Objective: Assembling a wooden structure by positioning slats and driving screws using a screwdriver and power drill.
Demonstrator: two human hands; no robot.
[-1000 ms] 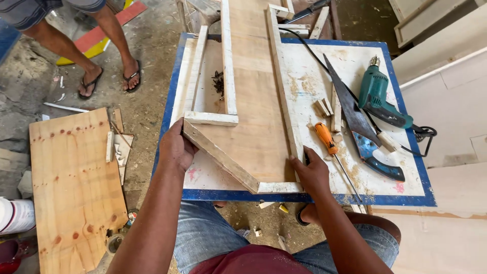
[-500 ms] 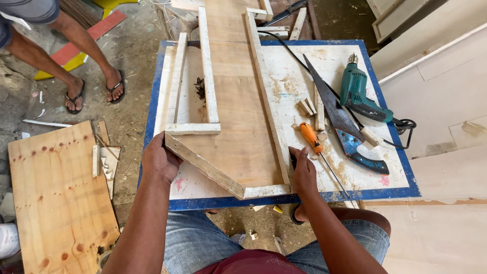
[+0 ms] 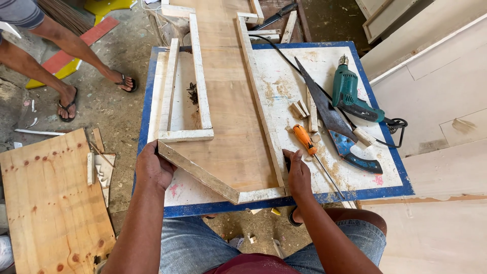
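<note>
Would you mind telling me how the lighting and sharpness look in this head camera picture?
Head view: soft, even daylight, no harsh glare; the white-framed plywood panel, both hands (left hand, right hand) and the teal electric drill are sharp; shadows are faint, with slight wide-angle stretching toward the edges.

Floor (image 3: 116, 96): bare grey concrete, dusty, littered with wood chips.
Table (image 3: 324, 195): white top, blue edging, stained; centre of view.
Plywood sheet (image 3: 50, 203): flat on floor at 8 o'clock, knotted.
Pale panels (image 3: 436, 86): stacked at 3 o'clock.
Red and yellow boards (image 3: 76, 56): at 10 o'clock.
Light: even daylight, soft shadows.
</note>
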